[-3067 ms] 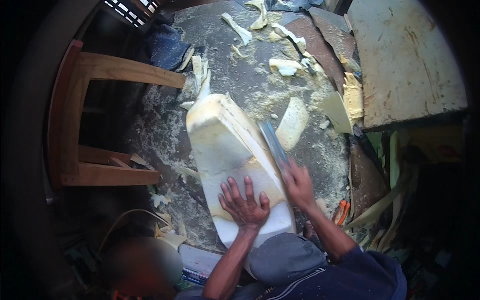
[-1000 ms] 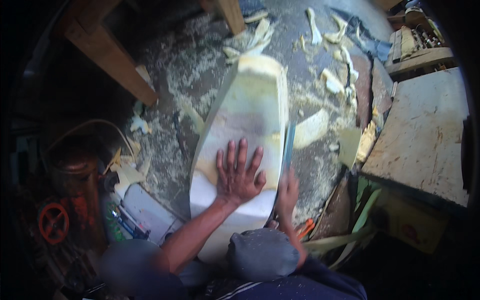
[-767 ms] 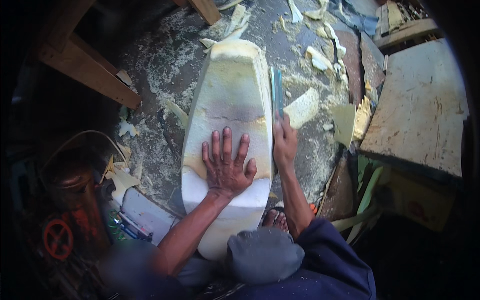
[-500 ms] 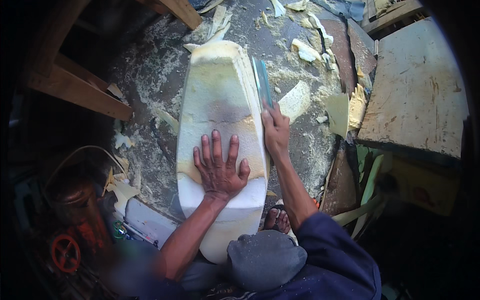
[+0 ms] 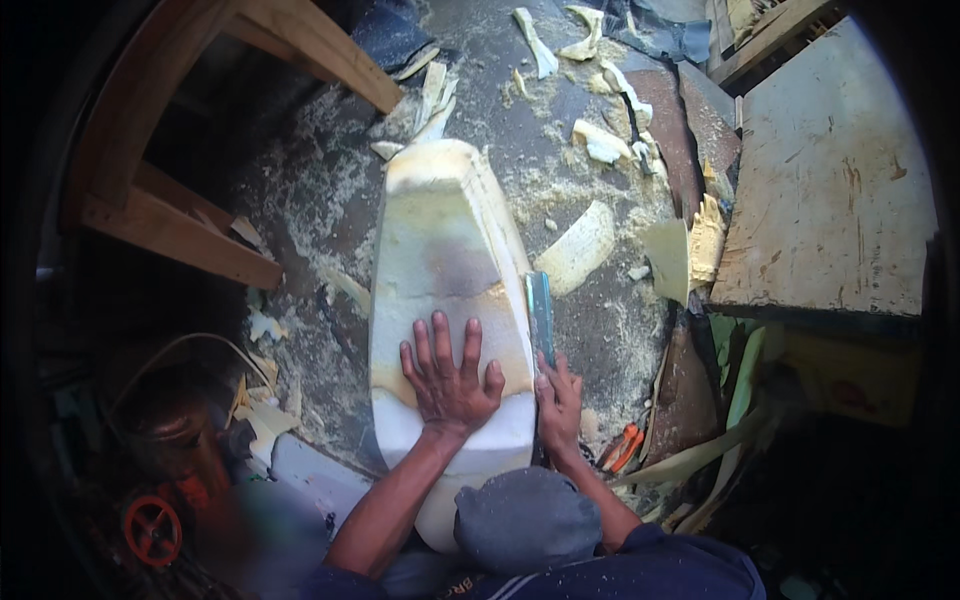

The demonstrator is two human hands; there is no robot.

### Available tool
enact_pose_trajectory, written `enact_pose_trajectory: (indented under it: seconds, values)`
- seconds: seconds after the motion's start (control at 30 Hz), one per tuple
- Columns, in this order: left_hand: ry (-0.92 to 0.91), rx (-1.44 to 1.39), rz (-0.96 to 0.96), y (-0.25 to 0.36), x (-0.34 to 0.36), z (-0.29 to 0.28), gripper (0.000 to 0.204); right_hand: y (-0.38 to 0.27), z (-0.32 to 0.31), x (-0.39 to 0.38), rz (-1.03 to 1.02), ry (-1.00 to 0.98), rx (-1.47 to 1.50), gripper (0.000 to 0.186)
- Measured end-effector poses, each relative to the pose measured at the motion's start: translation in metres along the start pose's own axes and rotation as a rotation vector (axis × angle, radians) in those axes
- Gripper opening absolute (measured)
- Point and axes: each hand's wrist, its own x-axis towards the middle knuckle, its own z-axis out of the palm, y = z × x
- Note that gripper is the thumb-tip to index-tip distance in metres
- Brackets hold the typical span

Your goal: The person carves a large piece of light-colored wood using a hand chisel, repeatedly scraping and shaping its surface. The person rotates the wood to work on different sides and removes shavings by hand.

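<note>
Palm-down, left hand (image 5: 456, 390) splayed on foam (image 5: 425, 240), right hand (image 5: 560, 405) clenched round teal tool (image 5: 541, 312).

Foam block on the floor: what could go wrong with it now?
The left hand lies spread on top of the foam block; if that hand slips, the block might shift.

The right hand holds the long teal tool close along the block's right side, so a stray stroke could perhaps gouge the foam.
</note>
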Motion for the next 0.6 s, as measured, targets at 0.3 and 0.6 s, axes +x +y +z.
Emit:
enact_pose_trajectory:
  seconds: [0.3, 0.6]
  values:
    - [-0.08, 0.012, -0.003, 0.0, 0.003, 0.0, 0.072, 0.003, 0.007, 0.01, -0.052, 0.064, -0.046, 0.041]
    - [-0.027, 0.007, 0.044, 0.0, 0.009, -0.004, 0.073, -0.003, 0.007, 0.013, -0.076, 0.085, -0.003, 0.04]
